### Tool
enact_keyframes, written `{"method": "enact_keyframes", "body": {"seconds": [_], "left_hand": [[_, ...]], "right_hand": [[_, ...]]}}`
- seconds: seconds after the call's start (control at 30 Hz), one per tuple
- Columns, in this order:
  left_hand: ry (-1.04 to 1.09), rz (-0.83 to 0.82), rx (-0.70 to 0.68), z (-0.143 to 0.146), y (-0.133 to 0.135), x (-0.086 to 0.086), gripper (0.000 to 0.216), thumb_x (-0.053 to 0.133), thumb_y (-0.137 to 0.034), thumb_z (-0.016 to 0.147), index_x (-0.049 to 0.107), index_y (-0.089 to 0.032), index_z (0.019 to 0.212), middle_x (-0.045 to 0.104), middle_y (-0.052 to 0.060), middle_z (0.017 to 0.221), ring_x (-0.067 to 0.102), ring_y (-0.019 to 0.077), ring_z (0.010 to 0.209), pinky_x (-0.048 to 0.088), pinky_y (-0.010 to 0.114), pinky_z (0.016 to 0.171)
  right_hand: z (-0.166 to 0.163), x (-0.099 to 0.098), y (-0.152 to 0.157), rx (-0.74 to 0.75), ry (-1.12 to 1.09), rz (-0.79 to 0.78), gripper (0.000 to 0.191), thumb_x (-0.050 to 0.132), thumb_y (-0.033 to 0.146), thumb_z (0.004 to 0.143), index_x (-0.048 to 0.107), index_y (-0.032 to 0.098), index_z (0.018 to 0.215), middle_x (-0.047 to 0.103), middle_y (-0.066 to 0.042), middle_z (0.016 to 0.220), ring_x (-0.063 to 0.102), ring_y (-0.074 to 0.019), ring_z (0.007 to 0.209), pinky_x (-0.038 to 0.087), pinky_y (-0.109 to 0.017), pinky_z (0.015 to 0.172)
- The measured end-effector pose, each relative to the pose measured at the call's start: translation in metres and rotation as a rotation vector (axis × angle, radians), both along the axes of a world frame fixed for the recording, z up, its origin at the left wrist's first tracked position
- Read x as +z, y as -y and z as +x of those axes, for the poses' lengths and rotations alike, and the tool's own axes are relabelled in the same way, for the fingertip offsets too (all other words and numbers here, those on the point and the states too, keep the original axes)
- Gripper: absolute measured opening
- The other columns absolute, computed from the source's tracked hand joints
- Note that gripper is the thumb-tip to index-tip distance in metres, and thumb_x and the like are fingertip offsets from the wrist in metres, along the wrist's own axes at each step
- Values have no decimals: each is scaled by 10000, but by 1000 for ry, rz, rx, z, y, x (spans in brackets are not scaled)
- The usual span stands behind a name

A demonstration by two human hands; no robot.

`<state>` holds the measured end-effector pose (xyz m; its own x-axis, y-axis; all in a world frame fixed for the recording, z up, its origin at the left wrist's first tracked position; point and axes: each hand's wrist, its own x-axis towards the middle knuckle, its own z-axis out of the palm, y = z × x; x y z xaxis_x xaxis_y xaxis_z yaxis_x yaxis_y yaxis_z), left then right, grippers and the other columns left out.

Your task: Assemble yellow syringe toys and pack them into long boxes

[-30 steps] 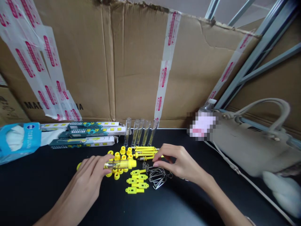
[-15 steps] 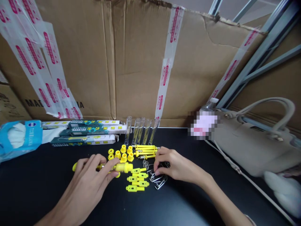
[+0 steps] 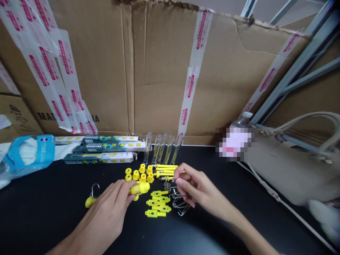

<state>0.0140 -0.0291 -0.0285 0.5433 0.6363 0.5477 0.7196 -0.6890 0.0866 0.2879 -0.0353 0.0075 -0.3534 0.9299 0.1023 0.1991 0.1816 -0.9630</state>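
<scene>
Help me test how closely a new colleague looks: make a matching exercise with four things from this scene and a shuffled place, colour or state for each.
Things:
1. Left hand
2. Row of clear tubes
3. Tissue pack
4. Handbag

Descriptions:
A. Beige, at the right of the picture
B. Standing on end, near the big cardboard box
C. Closed around a yellow-capped tube
D. Blue and white, at the left of the picture

Right pairs: 1-C, 2-B, 3-D, 4-A
</scene>
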Motion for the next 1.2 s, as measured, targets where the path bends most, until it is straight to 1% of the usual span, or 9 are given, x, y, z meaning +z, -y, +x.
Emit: {"method": "enact_keyframes", "body": {"seconds": [0.07,0.1,0.2,0.33,0.5,0.7,0.87,1.0,1.2], "left_hand": [[-28,-1,-28,3,4,0,286,324,-245,1025,578,-179,1137,700,68,956,692,246,841,542,386,759],[-31,-30,-47,4,6,1,283,333,-232,1019,576,-179,1155,707,69,972,697,245,855,552,383,769],[-15,-147,-90,7,10,3,274,353,-192,1003,570,-200,1171,713,59,989,705,229,864,571,354,769],[-33,-217,-91,8,12,5,272,354,-195,1002,551,-207,1190,711,66,1000,703,237,874,576,371,782],[-57,-253,-93,11,15,3,268,345,-221,1012,550,-200,1185,703,79,1007,696,252,884,576,402,781],[-12,-256,-92,14,17,-5,279,337,-237,1022,556,-203,1191,700,78,1011,687,258,899,567,427,805],[-17,-305,-69,12,15,-2,236,399,-260,1015,571,-201,1165,706,76,1027,692,269,916,574,450,805],[-4,-302,-77,12,13,-1,199,438,-242,1003,585,-197,1130,710,66,1004,699,273,901,579,471,793],[10,-216,-86,14,11,-4,206,429,-287,1020,586,-194,1116,714,61,972,708,274,857,585,472,743]], "right_hand": [[-17,-10,6,-62,41,111,215,431,409,1015,539,223,1016,416,90,574,389,-80,428,357,-190,414],[-25,-15,9,-65,128,210,224,409,371,1027,567,224,1083,469,69,599,446,-95,475,398,-204,464],[-41,-28,15,-67,306,449,238,374,261,1036,581,238,1151,686,-21,886,623,-131,665,494,-243,631],[-47,-41,16,-115,424,589,262,340,193,1038,532,223,1213,728,-58,1033,710,-166,790,534,-267,681],[-47,-46,17,-100,577,735,251,355,131,1028,544,182,1185,725,-67,965,700,-175,752,525,-275,634],[-47,-39,21,-74,833,1068,309,301,80,1024,532,51,1228,683,-83,771,614,-182,594,454,-296,536],[-46,-28,22,-24,857,1156,366,240,80,1034,540,17,1234,646,-61,692,582,-174,548,435,-300,511],[-46,-32,20,-57,868,1176,348,266,84,1037,528,7,1252,646,-57,711,575,-168,558,427,-299,523],[-50,-40,20,-107,851,1082,261,373,104,1015,560,66,1192,649,-46,748,570,-169,564,413,-303,527]]}}
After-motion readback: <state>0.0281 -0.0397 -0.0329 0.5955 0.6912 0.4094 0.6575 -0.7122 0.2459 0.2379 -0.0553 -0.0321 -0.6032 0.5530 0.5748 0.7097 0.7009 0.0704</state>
